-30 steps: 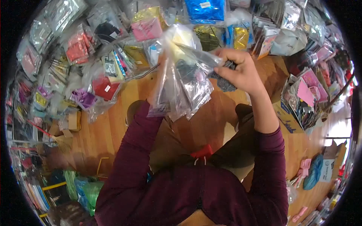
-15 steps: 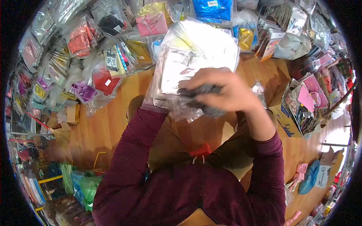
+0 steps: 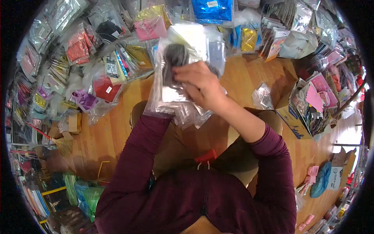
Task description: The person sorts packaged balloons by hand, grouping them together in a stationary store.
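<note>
A stack of clear plastic packets (image 3: 191,35) with shiny silvery contents is held up over my lap, tilted toward me. My left hand is hidden beneath the stack; only its maroon sleeve (image 3: 150,126) shows at the lower left edge. Over the packets is my right hand (image 3: 200,84), its fingers bent around part of a dark grey cloth (image 3: 176,56). This cloth lies bunched against the top packet's face, and a bit more dark material shows behind my right hand.
Bagged goods, including a blue packet (image 3: 212,9) and a red one (image 3: 107,89), line the far and left sides. An open carton (image 3: 292,121) of packets stands right on the wooden floor (image 3: 243,84). A small clear bag (image 3: 263,95) lies beside it.
My right hand has moved left across the packets with the dark cloth, which now lies further up and left on them. The stack appears tilted differently, with less glare.
</note>
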A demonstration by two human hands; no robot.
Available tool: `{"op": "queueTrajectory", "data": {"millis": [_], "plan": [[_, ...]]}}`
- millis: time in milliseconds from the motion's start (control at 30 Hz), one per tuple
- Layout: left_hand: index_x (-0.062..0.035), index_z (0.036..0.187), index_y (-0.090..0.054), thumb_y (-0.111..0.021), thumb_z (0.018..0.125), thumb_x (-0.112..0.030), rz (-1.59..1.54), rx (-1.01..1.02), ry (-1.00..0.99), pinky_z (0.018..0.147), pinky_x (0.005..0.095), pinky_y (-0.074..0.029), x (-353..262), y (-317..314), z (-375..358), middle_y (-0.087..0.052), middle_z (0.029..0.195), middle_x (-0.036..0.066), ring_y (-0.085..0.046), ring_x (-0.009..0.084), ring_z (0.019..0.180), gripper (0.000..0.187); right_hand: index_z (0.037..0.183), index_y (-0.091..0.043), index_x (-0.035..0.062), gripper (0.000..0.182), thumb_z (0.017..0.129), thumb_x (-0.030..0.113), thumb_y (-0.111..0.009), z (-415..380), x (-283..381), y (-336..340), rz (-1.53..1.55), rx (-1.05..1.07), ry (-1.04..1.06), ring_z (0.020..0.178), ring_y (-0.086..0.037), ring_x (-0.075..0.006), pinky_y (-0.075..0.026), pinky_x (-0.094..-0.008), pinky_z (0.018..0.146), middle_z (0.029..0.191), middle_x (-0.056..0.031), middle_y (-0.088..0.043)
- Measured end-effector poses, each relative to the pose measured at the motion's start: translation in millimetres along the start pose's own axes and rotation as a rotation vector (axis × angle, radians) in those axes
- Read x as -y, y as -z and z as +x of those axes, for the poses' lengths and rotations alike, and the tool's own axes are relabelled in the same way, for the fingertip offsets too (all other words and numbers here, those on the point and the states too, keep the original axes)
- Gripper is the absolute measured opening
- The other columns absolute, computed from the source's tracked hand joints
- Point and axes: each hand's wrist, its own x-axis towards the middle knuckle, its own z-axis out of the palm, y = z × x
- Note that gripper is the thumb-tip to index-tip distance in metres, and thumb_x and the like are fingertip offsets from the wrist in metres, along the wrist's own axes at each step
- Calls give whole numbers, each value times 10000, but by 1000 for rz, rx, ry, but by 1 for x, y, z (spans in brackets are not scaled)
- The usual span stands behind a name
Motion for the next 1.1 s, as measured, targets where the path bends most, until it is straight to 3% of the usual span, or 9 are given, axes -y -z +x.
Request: {"op": "queueTrajectory", "data": {"millis": [233,300,333,467,600,800,900,933,1100], "plan": [[-5,1092,-477,-503,855,-409,31,-10,-11,583,264,-486,-12,5,1,-575,885,71,-579,144,712,469,736,-590,8,242,553,-119,-497,-24,1,-2,430,288,-128,772,-551,-227,-419,-333,756,822,-84,-620],[-6,1094,-476,-509,853,-402,38,-10,-26,588,263,-484,-22,12,9,-574,889,69,-578,142,716,465,710,-589,-16,225,549,-108,-460,-18,-2,22,552,142,-533,714,-561,-187,-445,-303,717,766,-79,-620],[-6,1095,-475,-512,853,-398,41,-9,-32,590,262,-484,-23,7,18,-574,891,69,-577,141,719,463,771,-596,-25,239,595,-57,-437,-13,-11,39,349,-13,-484,706,-565,-156,-460,-271,672,785,-73,-618],[-7,1100,-473,-525,850,-384,47,-7,-54,599,260,-481,-27,5,-11,-574,898,66,-574,137,728,455,885,-601,-3,159,825,115,-515,-7,-50,97,715,-706,-868,691,-601,-161,-496,-277,574,836,-92,-622],[-8,1105,-471,-537,848,-370,60,24,-57,609,258,-478,-32,0,-14,-573,905,63,-572,134,737,449,939,-605,-30,305,764,213,-663,-30,-81,90,515,-457,-1029,773,-580,-148,-465,-261,683,871,-86,-622],[-9,1113,-468,-556,844,-349,83,27,-62,623,254,-473,-34,-6,-19,-572,916,59,-568,128,750,442,1035,-547,-43,403,746,200,-689,-32,-73,65,596,-234,-1047,745,-571,-136,-461,-254,655,858,-90,-611],[-10,1116,-466,-565,842,-338,92,7,-64,630,252,-471,-33,-6,-36,-572,922,57,-566,125,757,439,949,-574,-47,294,751,143,-679,-34,-75,71,654,-235,-1121,651,-566,-112,-459,-244,575,797,-66,-612],[-10,1118,-465,-568,842,-335,92,0,-65,632,252,-470,-40,-15,30,-572,923,57,-565,124,760,438,900,-585,-39,235,754,124,-673,-34,-74,73,614,-237,-1081,620,-557,-103,-449,-238,546,773,-60,-609],[-18,1135,-455,-604,823,-272,83,-52,-167,688,250,-450,-28,4,8,-560,957,45,-543,118,813,429,747,-606,-12,148,774,128,-648,-35,-73,77,358,-316,-829,564,-519,-96,-412,-263,497,625,-49,-578]]}}
